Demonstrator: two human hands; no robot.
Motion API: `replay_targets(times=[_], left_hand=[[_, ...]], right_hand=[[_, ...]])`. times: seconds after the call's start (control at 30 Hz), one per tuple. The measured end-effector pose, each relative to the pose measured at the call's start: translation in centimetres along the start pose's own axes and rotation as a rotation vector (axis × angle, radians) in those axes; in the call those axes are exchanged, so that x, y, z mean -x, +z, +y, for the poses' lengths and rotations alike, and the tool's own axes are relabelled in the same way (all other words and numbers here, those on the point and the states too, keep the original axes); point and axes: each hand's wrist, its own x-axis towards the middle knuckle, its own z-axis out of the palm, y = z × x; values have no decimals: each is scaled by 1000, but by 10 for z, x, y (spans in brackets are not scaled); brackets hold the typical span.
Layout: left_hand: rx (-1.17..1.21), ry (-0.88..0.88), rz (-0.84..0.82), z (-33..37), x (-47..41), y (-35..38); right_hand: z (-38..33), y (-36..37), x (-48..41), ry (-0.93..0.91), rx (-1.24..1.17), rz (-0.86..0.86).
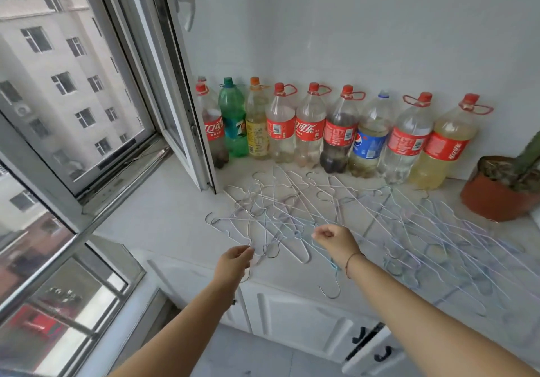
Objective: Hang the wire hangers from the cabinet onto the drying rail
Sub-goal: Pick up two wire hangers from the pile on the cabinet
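Several thin wire hangers point(292, 210) lie tangled across the white cabinet top point(163, 216), spreading to the right edge of the view. My left hand point(235, 261) is pinched on a wire hanger at the pile's front left corner. My right hand point(336, 242) is closed around a pale blue hanger point(327, 256), whose metal hook point(331, 290) dangles over the cabinet's front edge. No drying rail is in view.
A row of large plastic bottles point(336, 131) stands along the back wall. A potted plant in a red pot point(493, 198) sits at the right. An open window sash point(187, 99) juts over the counter's left end. Cabinet doors point(292, 315) are below.
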Motion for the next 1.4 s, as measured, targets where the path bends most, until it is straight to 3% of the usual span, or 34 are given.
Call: replay_targets(times=[0.5,0.77,1.07,1.4], left_hand=[[152,-200,183,-1,-108,42],[121,-229,171,-9,-134,64],[-635,15,177,-22,-149,23],[-1191,239,-105,-28,-158,-20]], right_hand=[[15,50,-164,25,502,-234],[26,57,-181,33,428,-229],[37,52,-185,41,299,-228],[45,48,-175,42,222,-206]])
